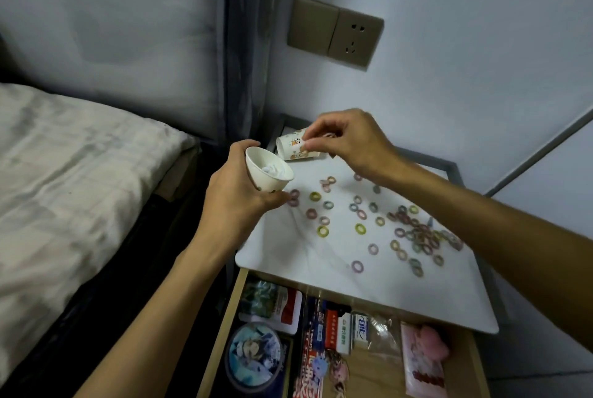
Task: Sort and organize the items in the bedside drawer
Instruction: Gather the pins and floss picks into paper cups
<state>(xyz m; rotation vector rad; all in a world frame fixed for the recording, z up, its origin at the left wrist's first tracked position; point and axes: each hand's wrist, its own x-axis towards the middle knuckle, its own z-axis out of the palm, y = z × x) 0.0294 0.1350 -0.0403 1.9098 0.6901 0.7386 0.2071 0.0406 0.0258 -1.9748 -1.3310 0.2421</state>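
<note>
Bedside drawer (378,378) open near me, under the surface's (305,256) near edge.
My left hand (237,195) grips a white cup (269,173) at the left edge; right hand (349,140) pinches the tipped printed cup (293,148) far back; hair rings (420,237) crowd the right.

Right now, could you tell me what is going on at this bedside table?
A person is sorting small coloured hair ties scattered over the white tabletop. The left grip holds a white cup, tilted, with a few pale ties inside. The right grip pinches what looks like one hair tie above a printed cup lying on its side at the back. The drawer below stands open, holding packets and a round tin.
</note>
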